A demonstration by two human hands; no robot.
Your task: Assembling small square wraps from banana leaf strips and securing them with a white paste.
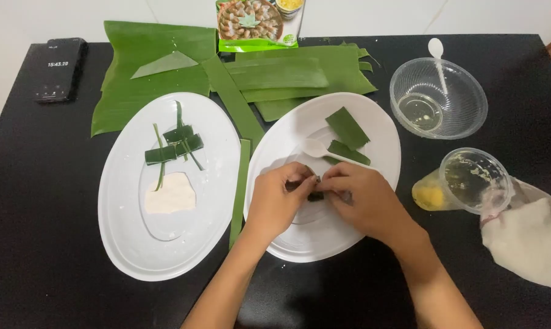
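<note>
Left hand (277, 200): pinching the leaf parcel (315, 195).
Right hand (362, 200): pinching same parcel.
Location: over right white plate (382, 131), black counter (38, 213).

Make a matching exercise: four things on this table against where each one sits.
Things:
1. phone
2. white dough lump
3. white spoon
4. small leaf parcel

Places:
A. between the fingers of both hands
B. in the clear bowl
C. far left corner of the table
D. on the left oval plate

Pairs: 1-C, 2-D, 3-B, 4-A
</note>
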